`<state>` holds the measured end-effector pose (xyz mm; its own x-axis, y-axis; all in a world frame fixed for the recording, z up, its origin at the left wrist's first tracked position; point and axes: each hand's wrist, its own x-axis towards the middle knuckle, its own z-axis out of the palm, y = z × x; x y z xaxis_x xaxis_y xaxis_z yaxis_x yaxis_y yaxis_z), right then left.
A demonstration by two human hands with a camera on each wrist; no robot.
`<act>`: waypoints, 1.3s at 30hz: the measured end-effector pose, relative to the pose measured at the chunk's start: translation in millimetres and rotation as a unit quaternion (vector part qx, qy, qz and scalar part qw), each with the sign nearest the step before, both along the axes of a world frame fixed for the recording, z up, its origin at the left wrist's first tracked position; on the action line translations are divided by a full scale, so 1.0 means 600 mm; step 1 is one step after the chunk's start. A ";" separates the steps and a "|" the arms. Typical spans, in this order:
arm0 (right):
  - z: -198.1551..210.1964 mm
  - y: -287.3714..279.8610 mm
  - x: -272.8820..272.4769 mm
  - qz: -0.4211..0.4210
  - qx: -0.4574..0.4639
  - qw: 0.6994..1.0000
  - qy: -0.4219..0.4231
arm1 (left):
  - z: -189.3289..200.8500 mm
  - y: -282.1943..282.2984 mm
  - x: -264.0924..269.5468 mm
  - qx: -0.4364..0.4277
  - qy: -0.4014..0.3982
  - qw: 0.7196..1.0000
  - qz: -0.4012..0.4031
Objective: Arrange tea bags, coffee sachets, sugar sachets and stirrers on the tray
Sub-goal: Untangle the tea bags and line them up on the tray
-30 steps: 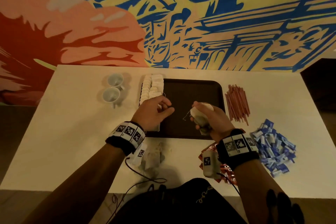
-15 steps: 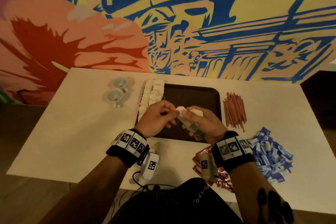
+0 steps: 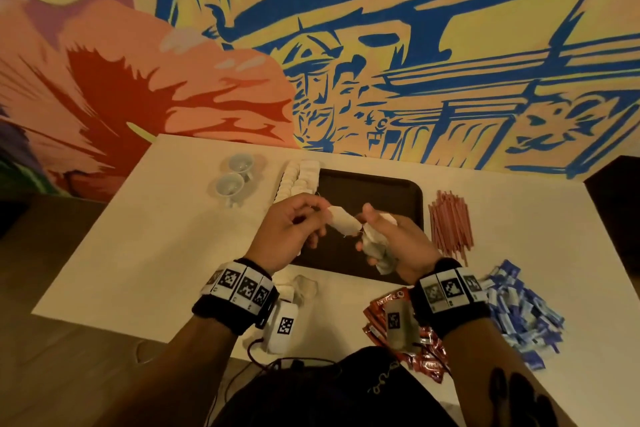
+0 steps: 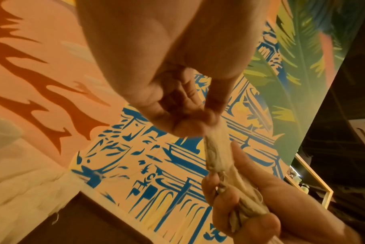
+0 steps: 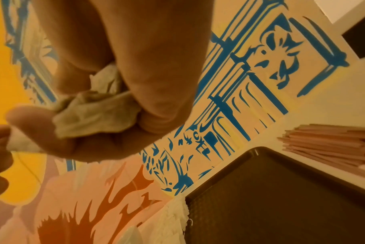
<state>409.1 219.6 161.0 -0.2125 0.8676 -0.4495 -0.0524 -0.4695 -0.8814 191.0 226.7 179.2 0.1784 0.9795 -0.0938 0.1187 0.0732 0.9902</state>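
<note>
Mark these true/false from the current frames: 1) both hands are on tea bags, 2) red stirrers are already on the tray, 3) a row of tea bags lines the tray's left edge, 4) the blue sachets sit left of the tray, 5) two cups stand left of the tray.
1) The left hand pinches a white paper tea bag that the right hand also holds, along with a bunch of tea bags. True.
2) False. The thin red stirrers lie on the white table, right of the dark rectangular tray.
3) True: the row of white tea bags runs along that edge.
4) False. The pile of blue sachets lies to the right, near the right wrist.
5) True: two small pale cups.
</note>
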 end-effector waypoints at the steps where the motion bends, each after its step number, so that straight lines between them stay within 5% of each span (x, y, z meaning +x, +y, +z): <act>1: -0.002 0.004 0.000 -0.008 -0.007 1.000 0.007 | 0.006 -0.002 0.000 -0.001 -0.017 1.000 -0.015; 8: 0.013 0.013 -0.011 0.066 -0.035 0.993 0.097 | 0.035 -0.006 -0.001 0.043 -0.018 0.998 -0.046; 14: 0.017 0.005 -0.013 0.025 -0.005 0.983 0.181 | 0.033 -0.005 -0.017 0.017 0.001 1.000 -0.007; 25: 0.005 0.003 -0.048 -0.019 0.126 0.991 0.029 | 0.039 0.005 -0.046 0.048 0.077 0.996 0.025; 39: -0.007 0.045 -0.099 0.023 0.128 0.990 -0.050 | 0.022 0.051 -0.106 0.134 0.164 0.977 0.004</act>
